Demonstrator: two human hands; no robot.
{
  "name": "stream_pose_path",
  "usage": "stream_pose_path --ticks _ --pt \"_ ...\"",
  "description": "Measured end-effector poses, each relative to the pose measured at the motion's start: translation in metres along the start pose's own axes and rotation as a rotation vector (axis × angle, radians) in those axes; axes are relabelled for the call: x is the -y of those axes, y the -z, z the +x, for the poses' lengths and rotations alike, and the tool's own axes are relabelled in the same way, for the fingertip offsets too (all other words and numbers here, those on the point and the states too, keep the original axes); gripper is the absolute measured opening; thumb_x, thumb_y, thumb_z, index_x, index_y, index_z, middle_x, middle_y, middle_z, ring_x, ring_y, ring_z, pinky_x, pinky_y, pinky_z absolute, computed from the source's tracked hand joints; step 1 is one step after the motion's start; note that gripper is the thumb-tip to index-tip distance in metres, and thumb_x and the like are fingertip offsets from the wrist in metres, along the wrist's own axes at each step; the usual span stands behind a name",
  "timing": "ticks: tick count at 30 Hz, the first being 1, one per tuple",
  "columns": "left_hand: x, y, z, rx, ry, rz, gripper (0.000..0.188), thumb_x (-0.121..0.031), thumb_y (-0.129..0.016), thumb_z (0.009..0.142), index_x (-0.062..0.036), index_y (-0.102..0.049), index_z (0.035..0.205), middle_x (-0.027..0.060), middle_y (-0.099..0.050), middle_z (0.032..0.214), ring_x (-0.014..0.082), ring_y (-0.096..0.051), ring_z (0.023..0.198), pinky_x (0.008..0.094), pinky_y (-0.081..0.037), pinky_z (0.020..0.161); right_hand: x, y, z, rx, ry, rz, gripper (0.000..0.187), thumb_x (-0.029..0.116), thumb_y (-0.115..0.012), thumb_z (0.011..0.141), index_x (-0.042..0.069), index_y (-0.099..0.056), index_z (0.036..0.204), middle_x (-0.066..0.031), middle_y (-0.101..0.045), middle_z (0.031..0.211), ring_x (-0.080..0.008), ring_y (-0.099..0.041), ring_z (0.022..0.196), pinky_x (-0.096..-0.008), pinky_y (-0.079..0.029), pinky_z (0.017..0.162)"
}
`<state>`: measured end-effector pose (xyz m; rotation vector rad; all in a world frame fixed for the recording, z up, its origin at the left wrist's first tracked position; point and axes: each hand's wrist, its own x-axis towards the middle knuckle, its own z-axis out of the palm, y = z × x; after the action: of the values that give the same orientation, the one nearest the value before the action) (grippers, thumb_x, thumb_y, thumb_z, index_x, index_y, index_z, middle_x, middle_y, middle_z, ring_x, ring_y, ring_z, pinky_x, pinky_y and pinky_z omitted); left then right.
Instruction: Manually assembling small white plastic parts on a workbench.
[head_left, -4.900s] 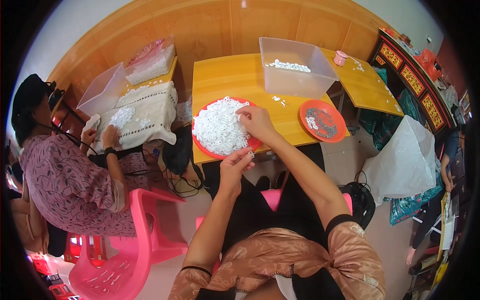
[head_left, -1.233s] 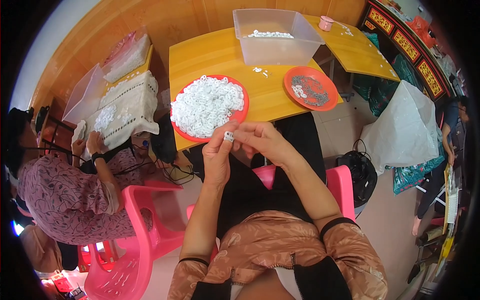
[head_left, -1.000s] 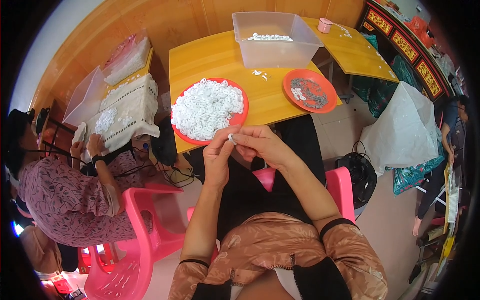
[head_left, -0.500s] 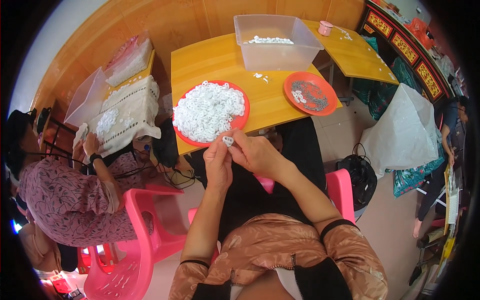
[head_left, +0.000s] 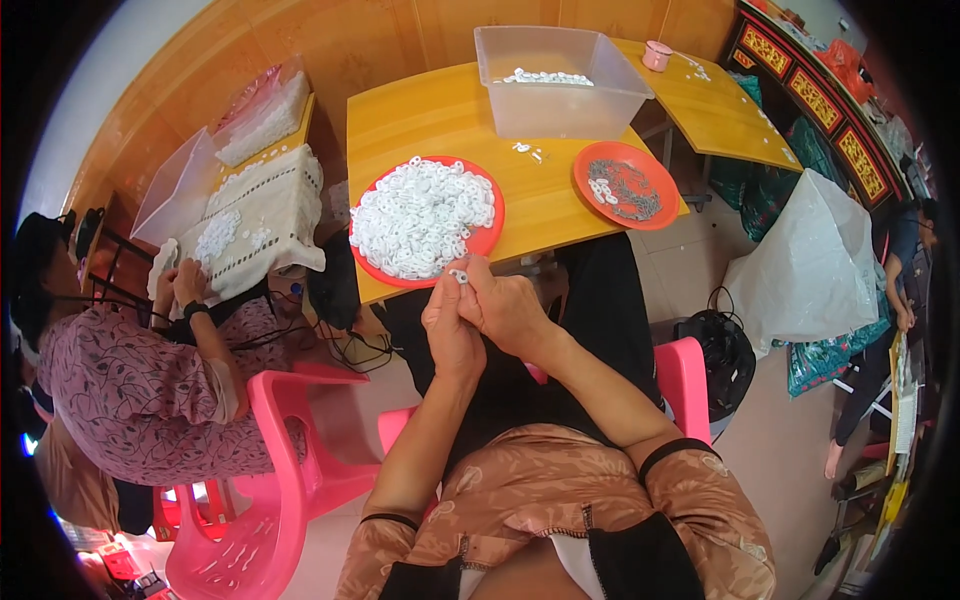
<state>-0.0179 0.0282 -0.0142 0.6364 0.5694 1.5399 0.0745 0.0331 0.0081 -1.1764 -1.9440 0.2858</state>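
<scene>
While the left hand and right hand pinch one small white plastic loop, hold it gently between them.

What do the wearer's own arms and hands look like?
Left hand and right hand: both ungloved, five-fingered human hands. Forearms bare, no cables or watch visible. Left sleeve and right sleeve: short, tan-brown with a paler print, each ending in a narrow black band: left band, right band. Rings or nail details: too small to tell.
</scene>
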Motion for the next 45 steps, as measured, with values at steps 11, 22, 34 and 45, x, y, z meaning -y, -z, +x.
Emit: stream_pose_path --ticks 11,22,34,45 --pt "-0.008 0.0 0.009 0.035 0.003 0.047 0.033 -0.022 -0.045 0.095 0.0034 -0.052 0.116 0.0077 -0.058 0.108 0.0128 -0.056 0.097 0.0255 -0.045 0.084 0.001 0.008 0.008 -0.003 -0.191 0.572 0.023 0.021 -0.045 0.092 -0.001 -0.05 0.089 -0.016 -0.053 0.06 -0.0274 -0.057 0.056 -0.0378 -0.041 0.051" --pt "-0.009 0.007 0.011 0.179 0.104 0.161 0.02 -0.013 -0.052 0.091 -0.0016 -0.06 0.106 0.0006 -0.062 0.087 0.0059 -0.056 0.075 0.0204 -0.046 0.07 0.003 0.015 0.002 0.036 -0.715 1.096 0.024 0.022 -0.048 0.092 0.004 -0.056 0.078 0.004 -0.036 0.048 -0.0039 -0.029 0.037 -0.0197 -0.019 0.035" --pt "-0.004 0.005 0.013 0.222 -0.001 0.101 0.024 -0.013 -0.052 0.091 -0.0002 -0.058 0.11 -0.0018 -0.057 0.083 0.0036 -0.05 0.076 0.0179 -0.041 0.067 -0.004 0.019 0.006 0.099 -0.674 1.071 0.024 0.024 -0.049 0.093 0.004 -0.06 0.087 0.0059 -0.035 0.047 -0.0022 -0.025 0.036 -0.0186 -0.017 0.034" --pt "0.024 0.016 0.016 0.242 0.034 0.378 0.017 -0.012 -0.053 0.088 -0.0058 -0.061 0.102 -0.0009 -0.061 0.084 0.0081 -0.057 0.075 0.0209 -0.043 0.061 -0.027 0.066 0.039 -0.09 -0.687 1.011 0.026 0.027 -0.053 0.09 0.003 -0.06 0.09 0.0059 -0.03 0.048 -0.0028 -0.022 0.037 -0.0196 -0.015 0.034"
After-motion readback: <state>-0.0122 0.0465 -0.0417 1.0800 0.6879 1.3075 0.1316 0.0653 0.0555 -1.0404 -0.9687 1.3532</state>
